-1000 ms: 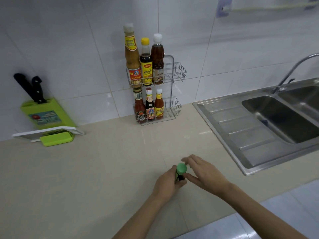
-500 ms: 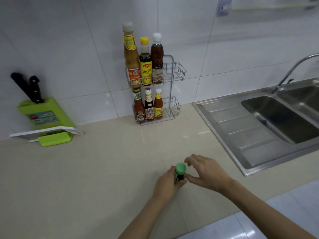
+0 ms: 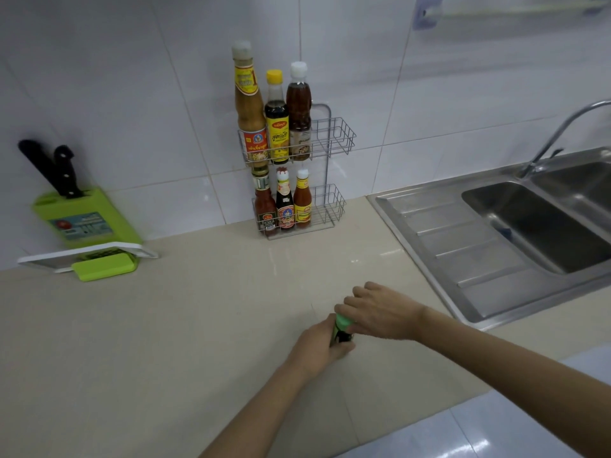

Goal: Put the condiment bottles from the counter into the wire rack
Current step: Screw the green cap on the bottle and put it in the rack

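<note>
One green-capped bottle (image 3: 344,322) between left hand (image 3: 316,347) and right hand (image 3: 380,313)

Since 0.5 s ago, right hand (image 3: 380,312) moved from beside cap (image 3: 344,322) onto it, fingers now gripping it.

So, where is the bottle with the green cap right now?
In the head view the green-capped bottle is on the counter, held between the left hand and the right hand, left of the sink and well in front of the wire rack.
</note>
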`<state>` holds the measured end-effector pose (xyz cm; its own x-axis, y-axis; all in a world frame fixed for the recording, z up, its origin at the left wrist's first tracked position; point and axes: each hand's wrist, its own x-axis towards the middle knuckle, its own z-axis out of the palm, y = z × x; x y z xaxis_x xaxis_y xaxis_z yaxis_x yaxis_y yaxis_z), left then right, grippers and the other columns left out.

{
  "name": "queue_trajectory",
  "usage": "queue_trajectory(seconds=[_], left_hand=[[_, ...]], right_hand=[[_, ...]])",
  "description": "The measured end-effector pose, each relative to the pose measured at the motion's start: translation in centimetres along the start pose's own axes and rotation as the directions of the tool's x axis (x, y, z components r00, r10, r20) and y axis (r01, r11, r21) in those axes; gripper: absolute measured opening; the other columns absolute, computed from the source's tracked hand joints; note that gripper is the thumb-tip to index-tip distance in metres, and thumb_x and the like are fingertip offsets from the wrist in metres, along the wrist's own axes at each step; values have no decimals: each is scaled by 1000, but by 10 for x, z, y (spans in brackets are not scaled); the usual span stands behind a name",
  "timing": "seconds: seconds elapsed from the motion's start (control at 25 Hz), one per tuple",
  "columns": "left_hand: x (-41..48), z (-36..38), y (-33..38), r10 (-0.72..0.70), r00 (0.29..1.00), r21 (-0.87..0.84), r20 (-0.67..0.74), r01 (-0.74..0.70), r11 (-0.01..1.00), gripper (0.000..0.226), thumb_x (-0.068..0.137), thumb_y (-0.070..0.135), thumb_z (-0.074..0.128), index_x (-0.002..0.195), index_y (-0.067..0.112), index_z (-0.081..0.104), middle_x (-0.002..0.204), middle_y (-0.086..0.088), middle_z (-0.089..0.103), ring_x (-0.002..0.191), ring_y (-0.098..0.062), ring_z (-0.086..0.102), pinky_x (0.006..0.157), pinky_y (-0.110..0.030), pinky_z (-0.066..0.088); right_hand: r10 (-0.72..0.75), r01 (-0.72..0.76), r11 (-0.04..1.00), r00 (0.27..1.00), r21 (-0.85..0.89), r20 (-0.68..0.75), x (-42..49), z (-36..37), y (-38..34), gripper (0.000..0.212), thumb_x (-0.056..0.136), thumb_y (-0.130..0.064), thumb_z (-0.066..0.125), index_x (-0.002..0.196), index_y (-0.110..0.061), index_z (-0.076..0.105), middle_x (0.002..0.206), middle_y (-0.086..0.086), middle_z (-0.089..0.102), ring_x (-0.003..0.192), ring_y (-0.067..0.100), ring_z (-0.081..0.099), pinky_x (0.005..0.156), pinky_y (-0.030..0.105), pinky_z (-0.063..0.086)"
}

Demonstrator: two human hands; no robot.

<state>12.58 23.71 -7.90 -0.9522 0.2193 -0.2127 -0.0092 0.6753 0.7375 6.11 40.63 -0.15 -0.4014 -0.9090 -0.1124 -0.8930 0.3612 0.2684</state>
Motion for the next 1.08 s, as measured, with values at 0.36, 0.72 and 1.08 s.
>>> queue_trajectory(seconds=[0.36,0.72,1.08], left_hand=[[13,-13,-1,28,984,73,173,-41,996,39,86,43,62,110,14,50,96,-5,64,82,-18,59,70,-28,43],[16,-12,7,20,994,98,111,-31,995,39,87,37,64,112,10,50,104,-12,67,93,-30,64,76,-34,49],[6,-1,1,47,996,89,-74,-40,995,33,85,40,63,104,16,52,93,-3,72,86,-23,68,70,-34,51]], right_hand=[[-9,-15,992,983,124,183,18,4,14,46,91,-51,35,92,-8,52,84,13,65,75,31,55,67,39,38],[261,-289,941,951,175,167,8,21,1,59,90,-59,19,97,-10,50,86,12,67,77,31,60,67,38,37],[493,-497,860,868,118,61,15,23,-29,57,84,-56,19,66,-14,53,49,5,61,41,23,56,53,31,27]])
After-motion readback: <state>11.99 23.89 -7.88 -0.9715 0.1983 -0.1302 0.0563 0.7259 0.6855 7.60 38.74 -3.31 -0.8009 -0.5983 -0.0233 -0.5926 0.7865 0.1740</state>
